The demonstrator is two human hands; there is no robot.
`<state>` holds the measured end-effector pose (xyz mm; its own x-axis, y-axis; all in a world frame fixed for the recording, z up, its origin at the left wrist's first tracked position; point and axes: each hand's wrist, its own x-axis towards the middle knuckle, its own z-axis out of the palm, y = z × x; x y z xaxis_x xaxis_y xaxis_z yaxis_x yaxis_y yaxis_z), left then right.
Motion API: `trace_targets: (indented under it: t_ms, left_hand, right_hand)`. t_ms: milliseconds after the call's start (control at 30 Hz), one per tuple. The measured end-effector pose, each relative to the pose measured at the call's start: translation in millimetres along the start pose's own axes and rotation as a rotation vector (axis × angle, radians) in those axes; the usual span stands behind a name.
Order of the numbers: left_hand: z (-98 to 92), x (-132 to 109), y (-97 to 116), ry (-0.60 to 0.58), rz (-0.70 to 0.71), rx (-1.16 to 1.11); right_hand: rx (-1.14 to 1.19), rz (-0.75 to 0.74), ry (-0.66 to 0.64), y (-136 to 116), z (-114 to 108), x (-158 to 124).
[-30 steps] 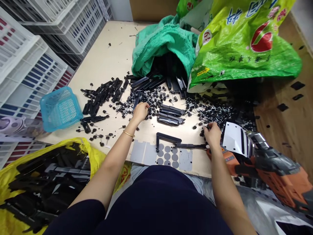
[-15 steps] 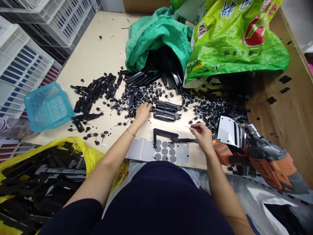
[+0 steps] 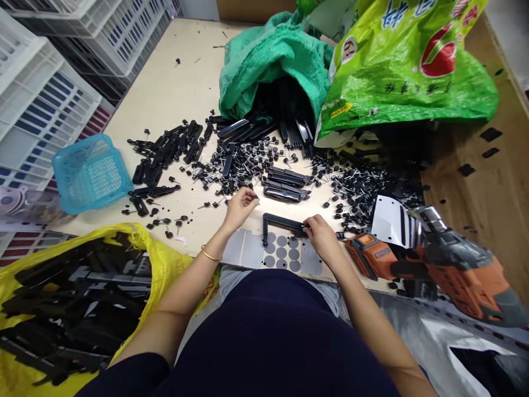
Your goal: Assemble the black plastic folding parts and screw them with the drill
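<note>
My left hand (image 3: pixel 242 208) is raised just over the table, thumb and fingertips pinched on a small black-headed screw, mostly hidden. My right hand (image 3: pixel 323 236) is closed at the right end of a black hinged arm (image 3: pixel 283 221), which lies flat with a short link folded down at its left end. The screw at my right fingertips is hidden now. Behind the hands lie several finished-looking black folded arms (image 3: pixel 285 184) side by side. A heap of black-headed screws (image 3: pixel 248 160) spreads behind my left hand; another screw heap (image 3: pixel 359 187) lies beyond my right.
A green sack (image 3: pixel 273 60) spills black bars. A printed green bag (image 3: pixel 405 82) stands beside it. An orange cordless drill (image 3: pixel 454 270) lies at right. A blue basket (image 3: pixel 93 173), white crates (image 3: pixel 37 105) and a yellow sack (image 3: pixel 165 270) of black parts are left.
My left hand has drawn back from the screw heap with a small screw. My right hand has moved left and down, bringing its screw onto the hinged arm's right end.
</note>
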<state>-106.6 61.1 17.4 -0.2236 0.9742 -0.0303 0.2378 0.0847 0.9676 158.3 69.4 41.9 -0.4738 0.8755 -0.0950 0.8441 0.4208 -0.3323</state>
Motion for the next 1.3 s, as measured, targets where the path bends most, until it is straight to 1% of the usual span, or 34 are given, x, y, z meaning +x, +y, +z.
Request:
trace_targets:
  t_ms: [100, 167, 233, 300, 367, 433, 500, 600, 667, 733, 833, 900, 1000, 1100, 1200, 1233, 1300]
  left_hand:
    - [15.7, -16, -8, -0.068, -0.085, -0.129]
    - [22.5, -20, -12, -0.043, -0.104, -0.136]
    - [24.5, -20, -11, -0.008, -0.091, -0.100]
    - [22.6, -21, -8, -0.010, -0.056, -0.036]
    - [19.0, -25, -3, -0.051, -0.005, 0.040]
    - [16.1, -29, 0, -0.117, 0.069, 0.131]
    - [15.5, -33, 1, -0.164, 0.150, 0.240]
    - [17.5, -33, 1, -0.150, 0.242, 0.377]
    - [18.0, -28, 0, -0.144, 0.263, 0.391]
    - [16.5, -25, -2, -0.190, 0.266, 0.387]
    - [12.5, -23, -10, -0.269, 0.290, 0.423]
    - [10.4, -23, -15, -0.267, 0.298, 0.415]
    - [8.4, -20, -18, -0.276, 0.236, 0.397]
    - [6.7, -14, -14, -0.380, 0.181, 0.456]
    - [8.2, -13, -11, -0.498, 0.246, 0.528]
    - [10.0, -14, -11, -0.518, 0.274, 0.563]
    - [14.9, -17, -14, -0.507, 0.300, 0.647]
  right_hand:
    - [-0.147, 0.088, -0.135, -15, -6, 9]
    - [-0.212, 0.159, -0.193, -22, -6, 15]
    - [-0.262, 0.172, -0.210, -24, -3, 17]
    - [-0.284, 0.152, -0.172, -22, 5, 15]
    - [-0.234, 0.111, -0.090, -13, 15, 7]
    - [-0.109, 0.028, 0.028, 0, 27, -4]
    - [0.010, -0.095, 0.153, 15, 39, -18]
    - [0.054, -0.246, 0.271, 30, 54, -33]
    - [0.029, -0.279, 0.312, 34, 63, -37]
    - [0.003, -0.261, 0.333, 34, 70, -36]
    - [-0.029, -0.230, 0.325, 34, 78, -32]
    - [-0.043, -0.239, 0.312, 35, 82, -31]
    - [-0.060, -0.283, 0.306, 40, 82, -30]
    - [-0.068, -0.334, 0.317, 43, 81, -29]
    - [-0.090, -0.364, 0.327, 43, 82, -28]
    - [-0.106, -0.369, 0.334, 43, 83, -28]
    - [-0.141, -0.373, 0.354, 43, 85, -28]
